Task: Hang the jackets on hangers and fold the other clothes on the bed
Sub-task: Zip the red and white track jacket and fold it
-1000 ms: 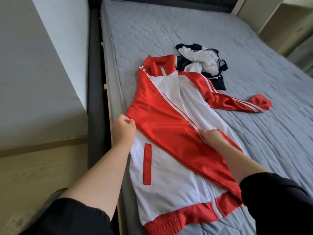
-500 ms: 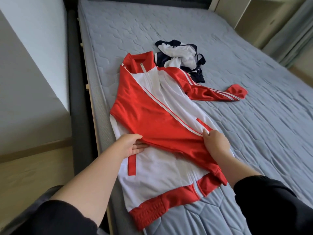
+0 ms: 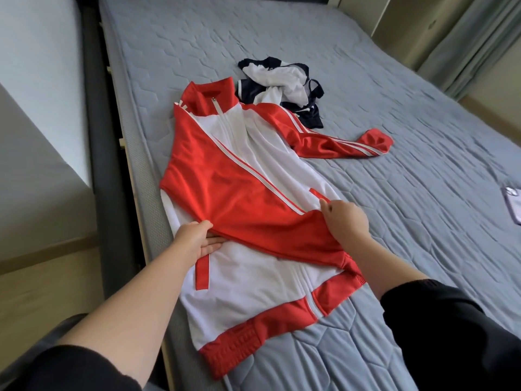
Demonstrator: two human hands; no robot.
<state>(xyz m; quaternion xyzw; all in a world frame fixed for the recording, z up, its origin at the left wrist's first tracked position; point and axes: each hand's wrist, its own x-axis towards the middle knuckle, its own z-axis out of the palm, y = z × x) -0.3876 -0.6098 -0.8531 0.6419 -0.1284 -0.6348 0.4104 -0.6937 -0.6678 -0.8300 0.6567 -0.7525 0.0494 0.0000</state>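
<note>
A red and white track jacket (image 3: pixel 248 193) lies front up on the grey mattress (image 3: pixel 394 249), collar at the far end, one red sleeve folded across its body and the other stretched out to the right. My left hand (image 3: pixel 197 238) pinches the lower edge of the folded red sleeve, fingers underneath it. My right hand (image 3: pixel 344 221) grips the same sleeve further right, near the zip. A crumpled navy and white garment (image 3: pixel 284 86) lies beyond the collar.
The dark bed frame (image 3: pixel 104 165) runs along the mattress's left side, with a pale wall and wooden floor (image 3: pixel 42 292) beyond. A small flat pale object (image 3: pixel 511 204) lies at the mattress's right edge. Curtains (image 3: pixel 465 46) hang at the far right.
My left hand slid from the jacket's left side inward to the sleeve's lower edge. My right hand shifted a little along the sleeve. The camera turned toward the right.
</note>
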